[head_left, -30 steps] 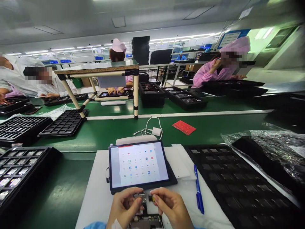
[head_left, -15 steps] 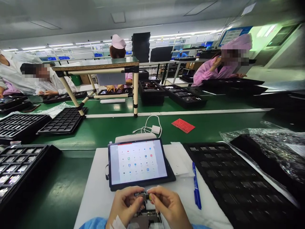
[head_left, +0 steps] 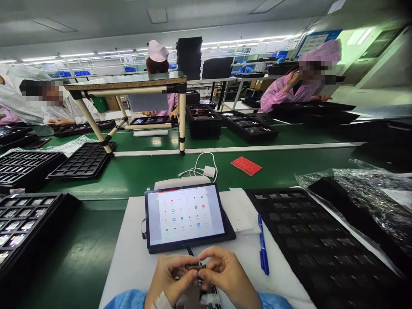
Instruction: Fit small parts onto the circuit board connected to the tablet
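My left hand point(head_left: 170, 277) and my right hand point(head_left: 230, 277) meet in front of a lit tablet point(head_left: 186, 214), thumbs and forefingers pinched together. Between the fingertips is a small dark electronic part point(head_left: 194, 266), mostly covered by the fingers. Directly beneath the hands lies an opened device with a circuit board point(head_left: 207, 298), partly hidden by my hands and cut off by the lower edge. A short dark cable point(head_left: 188, 249) runs down from the tablet's lower edge towards the part. White tape wraps part of my left hand.
A white foam mat point(head_left: 124, 257) lies under the tablet. To the right are a blue pen point(head_left: 263, 246) and a black compartment tray point(head_left: 299, 227); another filled tray point(head_left: 28, 214) stands left. Behind the tablet lie a white charger point(head_left: 209, 171) and a red sheet point(head_left: 246, 166). Co-workers sit across the bench.
My fingertips have drawn closer together around the small part, and the yellow bit seen by my right fingers is now hidden. A dark cable shows below the tablet. The view has shifted slightly.
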A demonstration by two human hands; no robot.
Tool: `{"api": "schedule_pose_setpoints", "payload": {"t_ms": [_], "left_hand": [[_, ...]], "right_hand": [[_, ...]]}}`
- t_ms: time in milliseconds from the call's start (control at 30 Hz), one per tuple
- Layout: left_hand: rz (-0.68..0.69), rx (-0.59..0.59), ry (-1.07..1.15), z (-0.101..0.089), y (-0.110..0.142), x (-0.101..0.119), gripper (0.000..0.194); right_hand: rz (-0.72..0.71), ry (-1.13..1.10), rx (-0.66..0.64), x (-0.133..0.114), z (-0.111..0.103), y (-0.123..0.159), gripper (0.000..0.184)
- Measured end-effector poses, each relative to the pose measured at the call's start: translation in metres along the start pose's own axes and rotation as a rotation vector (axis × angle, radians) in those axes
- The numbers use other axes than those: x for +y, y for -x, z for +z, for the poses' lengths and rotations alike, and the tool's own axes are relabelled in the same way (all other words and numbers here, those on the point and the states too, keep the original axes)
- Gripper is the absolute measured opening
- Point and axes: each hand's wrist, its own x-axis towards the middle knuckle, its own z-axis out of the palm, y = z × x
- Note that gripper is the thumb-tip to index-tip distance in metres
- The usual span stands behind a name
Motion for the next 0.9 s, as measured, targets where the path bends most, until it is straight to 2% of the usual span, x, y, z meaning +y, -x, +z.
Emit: {"api": "schedule_pose_setpoints", "payload": {"t_ms": [200, 433, 567, 667, 733, 767, 867, 900], "left_hand": [[0.001, -0.018, 0.053, 0.000, -0.001, -0.003, 0.047], [-0.056, 0.040, 0.352, 0.003, -0.003, 0.008, 0.036], [-0.047, 0.020, 0.390, 0.005, -0.001, 0.014, 0.034], [-0.017, 0.011, 0.298, 0.003, -0.001, 0.010, 0.036], [0.070, 0.045, 0.133, -0.001, -0.002, 0.007, 0.032], [0.158, 0.066, 0.009, -0.003, -0.002, 0.006, 0.026], [0.519, 0.059, -0.368, -0.009, -0.002, 0.006, 0.003], [0.621, 0.025, -0.444, -0.009, -0.001, 0.006, 0.008]], "right_hand": [[0.046, -0.045, -0.019, 0.008, 0.000, -0.002, 0.056], [-0.022, -0.209, -0.202, 0.012, -0.007, -0.004, 0.049], [0.028, -0.247, -0.155, 0.018, -0.007, -0.006, 0.052], [0.048, -0.220, -0.151, 0.012, -0.007, -0.006, 0.052], [0.035, -0.186, -0.167, 0.005, -0.008, -0.005, 0.048], [0.031, -0.162, -0.181, 0.001, -0.009, -0.005, 0.048], [0.029, -0.106, -0.194, -0.003, -0.008, -0.001, 0.053], [0.029, -0.099, -0.173, -0.003, -0.007, 0.002, 0.053]]}}
